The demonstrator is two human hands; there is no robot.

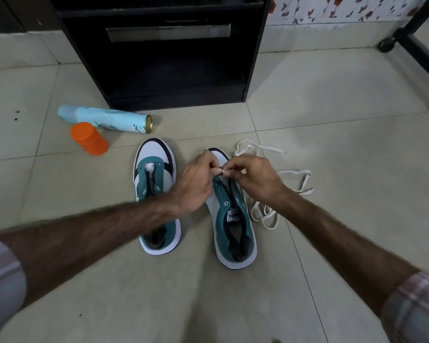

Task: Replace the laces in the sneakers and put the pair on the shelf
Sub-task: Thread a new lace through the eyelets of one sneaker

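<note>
Head view shows two sneakers standing side by side on the tiled floor, toes toward the black shelf unit, which puts the pair within short reach of where it must end up. Both hands meet over the toe end of the right sneaker: the left hand and the right hand have fingers curled, tips nearly touching, pinching what appears to be the tip of a lace at the lowest eyelets. The pinched end is too small to confirm. Judged from this, threading of the right sneaker is just starting; its eyelet rows are otherwise bare. The left sneaker, partly crossed by the left forearm, carries no lace and its tongue lies exposed. Both sneakers are teal and white with dark trim, white soles, upright, openings facing the wearer. Loose white laces lie in loops on the floor just beside the right sneaker's outer side, one strand running up toward the hands, kept close for feeding. Lying near the shelf unit's front left corner are a pale blue spray can on its side and an orange container, well apart from the work.
</note>
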